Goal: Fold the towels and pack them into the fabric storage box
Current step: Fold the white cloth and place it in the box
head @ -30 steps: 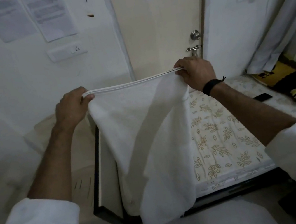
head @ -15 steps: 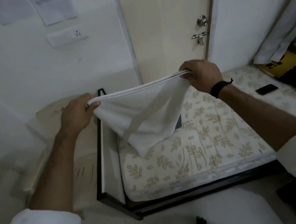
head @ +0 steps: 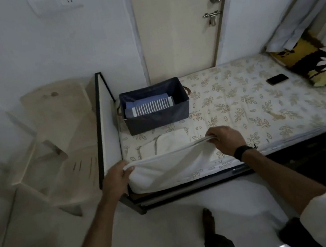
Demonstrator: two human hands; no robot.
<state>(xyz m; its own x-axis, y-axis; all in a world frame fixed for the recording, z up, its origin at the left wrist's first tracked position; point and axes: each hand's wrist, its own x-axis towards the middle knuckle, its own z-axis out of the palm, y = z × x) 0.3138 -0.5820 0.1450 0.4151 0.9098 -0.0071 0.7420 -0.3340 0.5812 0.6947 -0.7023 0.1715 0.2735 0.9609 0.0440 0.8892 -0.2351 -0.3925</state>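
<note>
Hands [head: 116, 176] [head: 225, 140] pinching towel [head: 171, 167] by hemmed corners, draping it onto mattress [head: 240, 106]. Handling soft, light, limp; gripping corners best.

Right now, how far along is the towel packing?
Done: a striped towel lies folded in the fabric storage box. In hand: left hand and right hand hold the white towel over the mattress edge. Left: fold it; another cream towel waits.
</note>
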